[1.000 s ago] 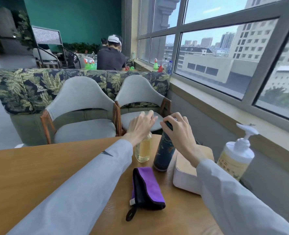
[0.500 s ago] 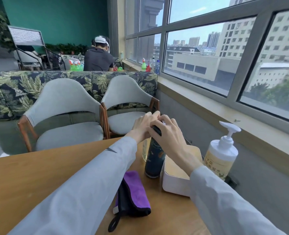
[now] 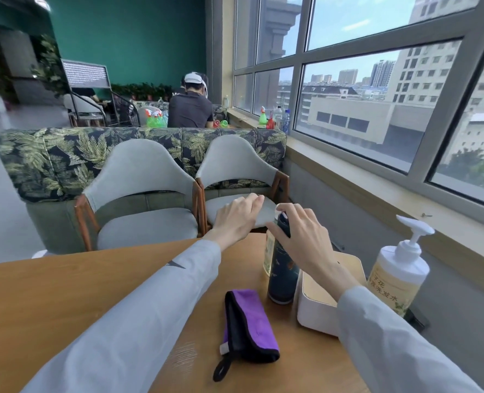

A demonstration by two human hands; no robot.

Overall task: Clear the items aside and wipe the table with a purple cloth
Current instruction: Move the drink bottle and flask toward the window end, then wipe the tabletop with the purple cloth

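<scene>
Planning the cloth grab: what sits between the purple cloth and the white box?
In the head view, only the dark bottle under the right hand stands near that gap's far end; between purple cloth and white box, bare table.

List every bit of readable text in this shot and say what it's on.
"子花" and "洗发水", partly legible, on the pump bottle.
Dark flask: pattern only, no text readable.
Sleeve: a dark mark, no letters.
Bottles on the far sill: too small to read.

- Single head-worn wide-angle view, looking forward and down over both outstretched sleeves.
- Close above the wooden surface (image 3: pixel 50 302); near edge cut off at the bottom.
- Faces two grey chairs (image 3: pixel 138 177), window wall (image 3: pixel 377 114) along the right.
- Strong bending at the edges.
</scene>
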